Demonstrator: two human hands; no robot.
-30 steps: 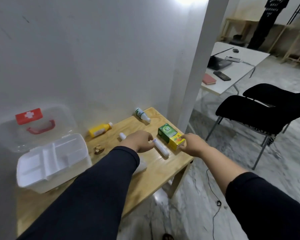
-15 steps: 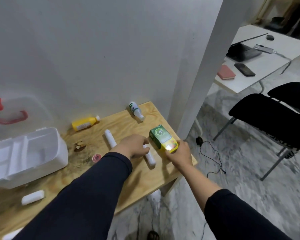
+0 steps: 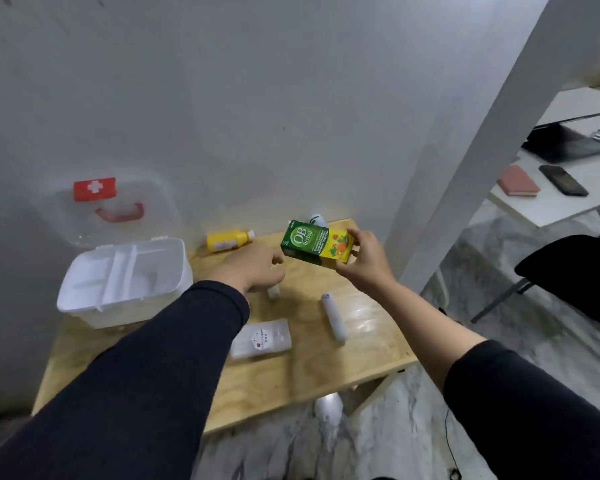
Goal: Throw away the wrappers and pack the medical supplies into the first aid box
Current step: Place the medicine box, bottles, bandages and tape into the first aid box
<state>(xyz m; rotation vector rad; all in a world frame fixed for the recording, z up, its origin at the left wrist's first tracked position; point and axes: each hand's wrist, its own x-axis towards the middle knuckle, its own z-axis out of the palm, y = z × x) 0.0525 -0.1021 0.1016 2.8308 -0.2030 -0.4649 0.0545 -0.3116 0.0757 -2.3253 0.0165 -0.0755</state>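
My right hand (image 3: 364, 266) holds a green and yellow medicine carton (image 3: 317, 247) in the air above the wooden table (image 3: 326, 370). My left hand (image 3: 253, 268) is curled into a fist just left of the carton; the end of a white tube (image 3: 273, 292) sticks out below it. A second white tube (image 3: 334, 317) lies loose on the table. The white first aid box (image 3: 179, 271) stands open at the left, its clear lid (image 3: 94, 202) leaning on the wall. A yellow bottle (image 3: 227, 240) lies by the wall. A clear flat packet (image 3: 262, 339) lies near the front.
A small white bottle (image 3: 317, 219) peeks out behind the carton. A white pillar (image 3: 465, 168) rises at the table's right corner. Beyond it stand a black chair (image 3: 575, 271) and a white desk (image 3: 555, 209) with a laptop, phone and notebook.
My right hand has lifted the carton off the table. My left hand has left the tube beside the carton and moved left over the other tube. The view has swung left.
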